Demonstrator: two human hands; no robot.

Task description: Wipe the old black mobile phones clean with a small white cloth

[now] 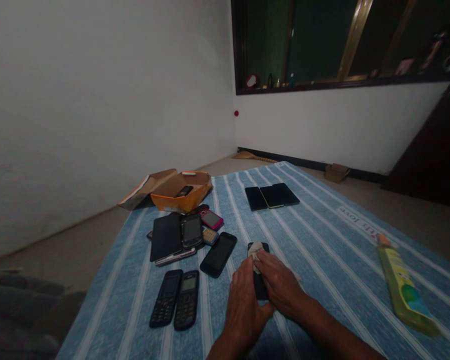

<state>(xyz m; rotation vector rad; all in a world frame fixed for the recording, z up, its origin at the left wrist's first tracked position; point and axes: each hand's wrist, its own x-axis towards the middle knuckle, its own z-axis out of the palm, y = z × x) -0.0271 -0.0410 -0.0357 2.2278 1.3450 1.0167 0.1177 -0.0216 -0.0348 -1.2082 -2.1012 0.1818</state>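
Black phone (260,289) appears to lie on the striped tablecloth (322,240) between the two hands, with a row of three dark phones (272,196) well apart at its 12 o'clock. The right hand (283,282) is nearly closed, its fingers bunched on a pale cloth (255,249) against the phone's 12 o'clock end. The left hand (243,297) lies along the 9 o'clock edge, thumb spread from the fingers; whether it grips the phone cannot be told.

The step in hand is judged to be wiping. Brace the 9 o'clock edge with the left hand so that the phone does not slide. Press the cloth evenly, fold the loose part under the fingertips, and stroke from 12 to 6 o'clock in overlapping passes. Limit sideways travel: a loose phone (218,255) lies near, at 10 o'clock. A bottle (407,292) lies well apart, at 3 o'clock.
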